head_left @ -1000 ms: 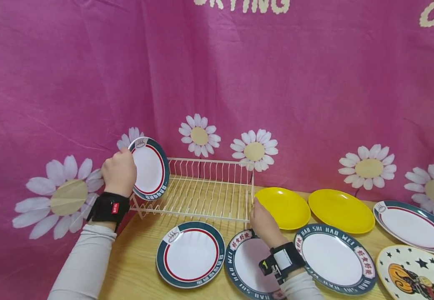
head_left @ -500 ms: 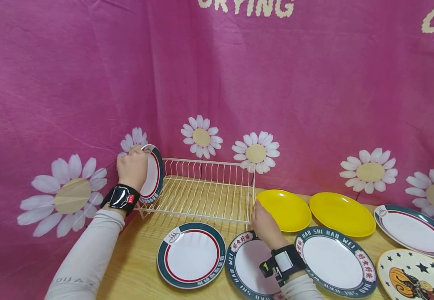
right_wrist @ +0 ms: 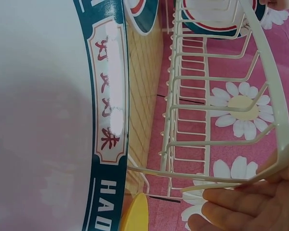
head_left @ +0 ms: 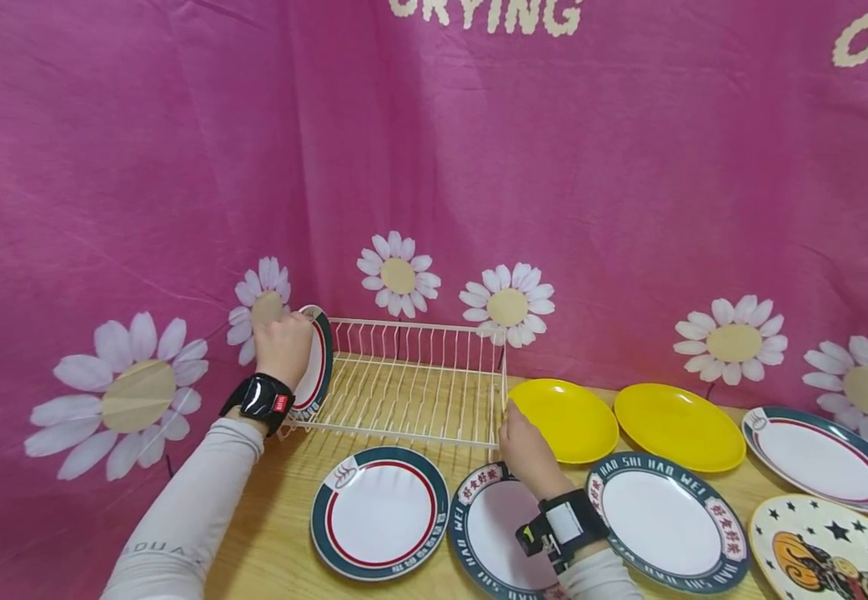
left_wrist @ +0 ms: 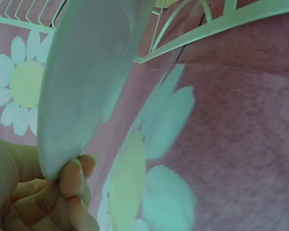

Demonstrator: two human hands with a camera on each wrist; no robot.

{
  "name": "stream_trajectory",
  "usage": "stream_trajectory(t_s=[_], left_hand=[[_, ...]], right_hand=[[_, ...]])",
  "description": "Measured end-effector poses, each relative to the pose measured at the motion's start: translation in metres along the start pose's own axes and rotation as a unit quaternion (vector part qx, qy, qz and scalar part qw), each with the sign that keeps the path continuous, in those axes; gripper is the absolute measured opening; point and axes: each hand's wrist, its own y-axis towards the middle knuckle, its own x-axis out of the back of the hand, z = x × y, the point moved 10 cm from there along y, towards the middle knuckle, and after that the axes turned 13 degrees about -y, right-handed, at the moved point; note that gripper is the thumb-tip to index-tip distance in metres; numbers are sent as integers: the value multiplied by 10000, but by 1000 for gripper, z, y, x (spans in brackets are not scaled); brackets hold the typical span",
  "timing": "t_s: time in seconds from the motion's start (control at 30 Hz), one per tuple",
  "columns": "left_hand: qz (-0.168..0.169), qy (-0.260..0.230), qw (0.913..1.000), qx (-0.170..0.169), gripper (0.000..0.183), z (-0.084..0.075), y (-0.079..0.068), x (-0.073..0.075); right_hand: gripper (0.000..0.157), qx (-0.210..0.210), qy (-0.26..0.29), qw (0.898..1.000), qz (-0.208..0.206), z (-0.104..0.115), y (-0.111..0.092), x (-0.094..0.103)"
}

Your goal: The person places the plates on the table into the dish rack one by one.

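My left hand [head_left: 283,348] pinches the edge of a plate [head_left: 320,363] with a dark green rim and red ring. This plate stands nearly upright at the left end of a white wire dish rack [head_left: 411,433]. In the left wrist view, thumb and fingers [left_wrist: 71,178] hold the plate's edge [left_wrist: 82,96], its pale underside showing. At the rack's right end, my right hand [head_left: 527,448] grips the end frame. The right wrist view shows its fingers [right_wrist: 231,204] against the wire of the rack [right_wrist: 274,86]; the thumb is not clearly visible.
In front of the rack lie a green-rimmed plate [head_left: 381,512] and a lettered plate [head_left: 489,533]. To the right are two yellow plates [head_left: 564,421], another lettered plate [head_left: 662,521], an oval green-rimmed plate [head_left: 824,458] and a pumpkin plate [head_left: 831,546]. A pink flowered cloth [head_left: 614,183] hangs behind.
The left hand has moved right and down with the plate, turning it more edge-on and lowering it into the rack's left end. The right hand has stayed on the rack.
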Motion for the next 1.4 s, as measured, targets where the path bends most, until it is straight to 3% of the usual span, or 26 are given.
stream_trajectory(t_s=[0.33, 0.57, 0.77, 1.27, 1.4], left_hand=[[-495, 140, 9982, -306, 29, -14, 8, 11], [-475, 230, 9980, -357, 29, -16, 9, 8], [-391, 107, 9984, -393, 29, -14, 1, 4], [-217, -265, 9994, 13, 30, -2, -18, -22], [-101, -353, 9993, 32, 31, -6, -17, -26]], right_hand=[[53, 8, 86, 10000, -31, 0, 0, 2], [52, -14, 146, 9999, 8, 0, 0, 1], [52, -17, 129, 9999, -63, -1, 1, 0], [52, -19, 170, 9999, -22, -1, 0, -1], [51, 68, 101, 9998, -185, 0, -1, 2]])
